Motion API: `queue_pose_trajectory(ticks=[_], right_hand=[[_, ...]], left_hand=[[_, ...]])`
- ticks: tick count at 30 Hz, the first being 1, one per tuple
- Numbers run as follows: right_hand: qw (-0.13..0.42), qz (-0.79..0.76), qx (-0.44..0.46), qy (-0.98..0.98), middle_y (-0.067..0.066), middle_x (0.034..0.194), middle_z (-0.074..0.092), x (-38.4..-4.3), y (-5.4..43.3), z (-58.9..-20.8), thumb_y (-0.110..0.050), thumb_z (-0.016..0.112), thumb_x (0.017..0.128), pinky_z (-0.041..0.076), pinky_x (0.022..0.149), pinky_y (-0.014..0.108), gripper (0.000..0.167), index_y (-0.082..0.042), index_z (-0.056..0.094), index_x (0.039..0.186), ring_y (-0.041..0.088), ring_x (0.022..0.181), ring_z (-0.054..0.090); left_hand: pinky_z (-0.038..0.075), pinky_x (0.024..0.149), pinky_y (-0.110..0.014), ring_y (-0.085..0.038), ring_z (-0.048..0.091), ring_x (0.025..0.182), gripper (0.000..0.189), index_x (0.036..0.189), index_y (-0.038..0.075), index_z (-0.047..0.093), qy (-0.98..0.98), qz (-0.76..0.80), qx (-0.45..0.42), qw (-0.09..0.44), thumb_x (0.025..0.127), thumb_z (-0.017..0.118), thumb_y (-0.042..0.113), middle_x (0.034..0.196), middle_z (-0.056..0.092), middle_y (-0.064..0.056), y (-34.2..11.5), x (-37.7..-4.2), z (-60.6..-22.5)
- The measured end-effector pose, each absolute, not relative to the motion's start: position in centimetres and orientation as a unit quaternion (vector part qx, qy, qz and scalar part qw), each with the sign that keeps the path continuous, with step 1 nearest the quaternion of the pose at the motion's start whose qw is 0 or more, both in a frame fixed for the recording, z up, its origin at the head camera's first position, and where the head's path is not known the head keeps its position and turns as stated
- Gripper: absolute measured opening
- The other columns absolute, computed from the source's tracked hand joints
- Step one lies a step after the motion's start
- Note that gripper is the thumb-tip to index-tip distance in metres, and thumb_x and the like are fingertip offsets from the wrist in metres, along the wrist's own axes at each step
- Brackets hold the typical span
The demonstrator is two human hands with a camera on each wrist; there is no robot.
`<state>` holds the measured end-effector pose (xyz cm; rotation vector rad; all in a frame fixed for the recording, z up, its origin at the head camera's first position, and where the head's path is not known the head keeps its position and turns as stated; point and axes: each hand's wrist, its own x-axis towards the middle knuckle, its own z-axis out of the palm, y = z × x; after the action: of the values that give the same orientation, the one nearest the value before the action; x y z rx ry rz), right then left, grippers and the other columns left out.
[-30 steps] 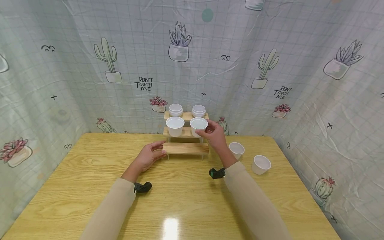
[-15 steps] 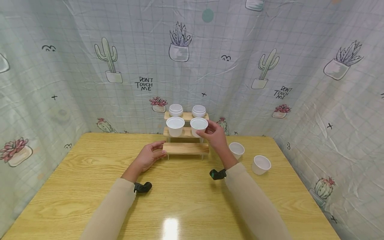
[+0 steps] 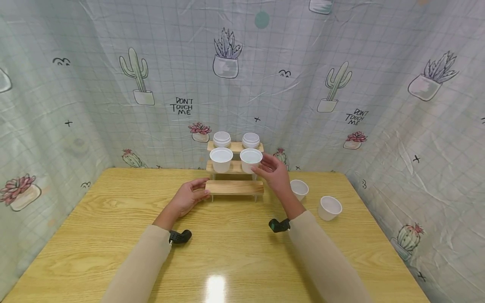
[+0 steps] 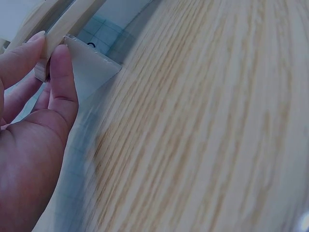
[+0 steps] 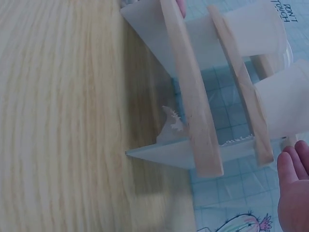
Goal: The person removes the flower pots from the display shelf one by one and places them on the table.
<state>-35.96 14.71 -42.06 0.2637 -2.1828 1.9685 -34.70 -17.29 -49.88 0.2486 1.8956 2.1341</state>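
Note:
A three-step wooden display stand on clear supports stands on the table before me. My left hand pinches the left end of its lowest step; the left wrist view shows the thumb and fingers on either side of that wooden end. Two white plastic cups, the left one and the right one, sit upright on the middle step. Beside the right cup is my right hand, its fingers loosely extended; the right wrist view shows a gap between the fingers and the cup wall.
Two more white cups, one left and one right, sit on the top step. To the right on the wood-grain table stand two further cups, a nearer one and a farther one. A printed curtain hangs behind.
My right hand has let go of the right middle-step cup and shifted slightly right and toward me. The cup stays on the step. The left hand holds the stand in the same place.

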Motion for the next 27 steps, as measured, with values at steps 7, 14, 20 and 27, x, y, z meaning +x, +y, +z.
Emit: queue_pose_trajectory(ticks=[7, 14, 20, 27], right_hand=[[0.102, 0.659, 0.078, -0.741, 0.019, 0.139, 0.062, -35.0, 15.4, -42.3, -0.017, 0.086, 0.084, 0.053, 0.112, 0.036, 0.066, 0.001, 0.057, 0.141, 0.034, 0.130, 0.060], [0.101, 0.657, 0.073, -0.744, 0.023, 0.142, 0.058, -34.0, 16.1, -42.8, -0.021, 0.085, 0.086, 0.051, 0.114, 0.036, 0.066, 0.000, 0.056, 0.141, 0.035, 0.133, 0.057], [0.105, 0.658, 0.065, -0.743, 0.018, 0.139, 0.061, -33.2, 16.9, -43.3, -0.024, 0.085, 0.086, 0.051, 0.114, 0.035, 0.066, -0.002, 0.057, 0.142, 0.033, 0.133, 0.058], [0.120, 0.650, 0.056, -0.748, 0.018, 0.136, 0.063, -32.4, 18.5, -44.3, -0.021, 0.086, 0.086, 0.053, 0.111, 0.034, 0.063, -0.001, 0.058, 0.139, 0.035, 0.131, 0.059]], left_hand=[[0.061, 0.091, -0.020, -0.009, 0.064, 0.095, 0.063, 0.156, -0.007, 0.032, 0.652, 0.741, 0.081, 0.139, 0.101, 0.060, -0.002, 0.119, 0.046, -0.009, -17.2, -34.6, -49.8], [0.061, 0.091, -0.021, -0.009, 0.065, 0.096, 0.063, 0.156, -0.007, 0.033, 0.654, 0.740, 0.083, 0.137, 0.100, 0.061, -0.001, 0.120, 0.050, -0.010, -17.3, -34.7, -49.9], [0.062, 0.091, -0.021, -0.010, 0.066, 0.097, 0.062, 0.156, -0.006, 0.033, 0.650, 0.743, 0.083, 0.137, 0.100, 0.060, -0.003, 0.120, 0.050, -0.009, -17.3, -34.6, -49.7], [0.062, 0.091, -0.021, -0.010, 0.065, 0.098, 0.062, 0.156, -0.008, 0.033, 0.647, 0.745, 0.085, 0.136, 0.100, 0.059, -0.004, 0.119, 0.050, -0.010, -17.2, -34.5, -49.6]])
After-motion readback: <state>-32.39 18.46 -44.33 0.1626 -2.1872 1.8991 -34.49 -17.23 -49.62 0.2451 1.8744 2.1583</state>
